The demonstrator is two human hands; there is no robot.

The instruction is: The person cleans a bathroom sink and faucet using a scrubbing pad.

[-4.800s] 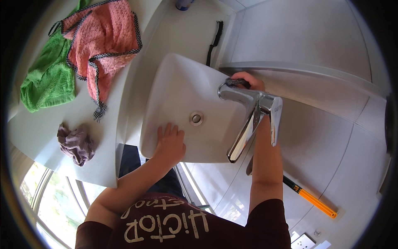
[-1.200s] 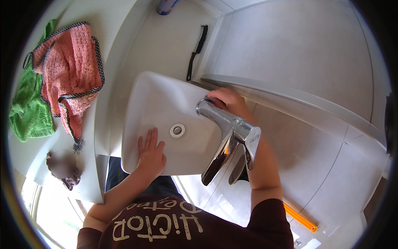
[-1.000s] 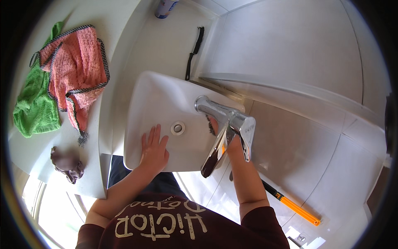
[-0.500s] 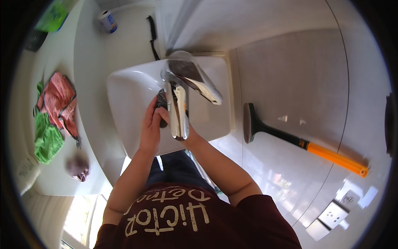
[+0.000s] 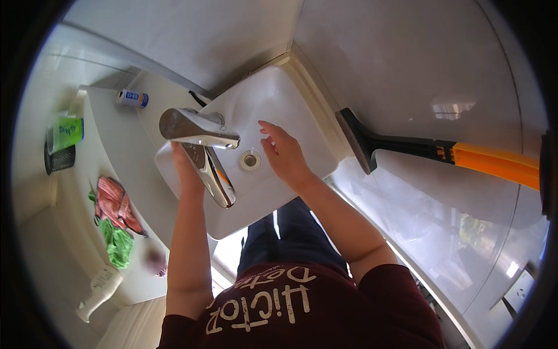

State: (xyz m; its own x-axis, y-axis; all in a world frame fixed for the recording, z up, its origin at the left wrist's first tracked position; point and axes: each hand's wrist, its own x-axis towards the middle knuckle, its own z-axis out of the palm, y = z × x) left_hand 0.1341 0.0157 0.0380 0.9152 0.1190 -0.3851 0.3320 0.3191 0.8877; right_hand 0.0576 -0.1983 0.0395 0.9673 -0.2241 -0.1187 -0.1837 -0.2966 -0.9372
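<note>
Sink (image 5: pixel 256 200) step, apparently — right hand (image 5: pixel 283 154) loose, empty; left hand (image 5: pixel 187 168) part-hidden by faucet (image 5: pixel 197 128), can't tell grip — next likely needs faucet clearance.

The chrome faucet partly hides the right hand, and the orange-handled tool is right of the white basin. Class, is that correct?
No: the head view shows the faucet partly hiding the left hand, not the right hand. The orange-handled tool is right of the white basin.

White washbasin (image 5: pixel 285 87), silvery tap (image 5: pixel 200 129); dark-edged pink cloth (image 5: pixel 113 200), bright green cloth (image 5: pixel 117 247); black-and-orange squeegee (image 5: pixel 407 144); cream-lettered maroon T-shirt (image 5: pixel 366 305).
</note>
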